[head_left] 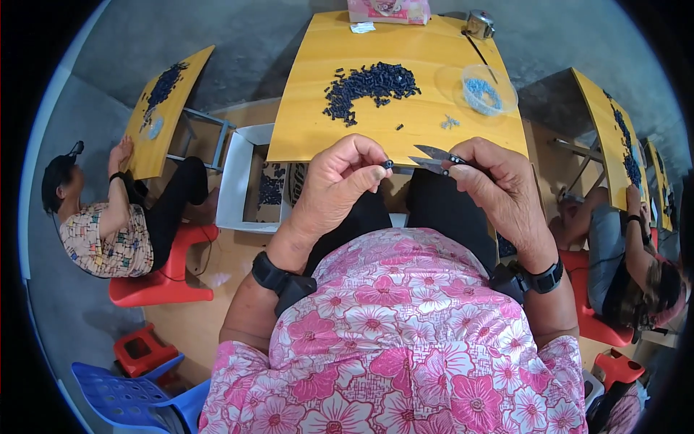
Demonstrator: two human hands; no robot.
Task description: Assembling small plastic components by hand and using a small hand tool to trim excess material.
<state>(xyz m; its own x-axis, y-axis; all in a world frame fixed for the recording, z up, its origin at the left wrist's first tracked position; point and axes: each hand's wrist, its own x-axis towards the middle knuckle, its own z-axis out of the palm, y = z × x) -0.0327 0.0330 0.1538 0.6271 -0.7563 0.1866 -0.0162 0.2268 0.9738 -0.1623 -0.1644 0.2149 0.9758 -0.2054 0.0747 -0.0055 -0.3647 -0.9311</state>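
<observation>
My left hand [338,181] pinches a small dark piece [387,164] between thumb and fingertips, just over the near edge of a yellow table [405,119]. Close to its right, my right hand [499,181] grips small metal snips [434,158], their open blades pointing left at the piece, a short gap away. A heap of the same dark pieces [369,85] lies in the middle of the table. A clear bowl [488,90] with small blue bits stands at the table's right.
A white box [249,181] with dark pieces sits under the table's left edge. A person [108,217] on a red stool works at another yellow table on the left; another person [629,267] sits on the right. A pink packet [389,10] and a metal tin [479,23] stand at the far edge.
</observation>
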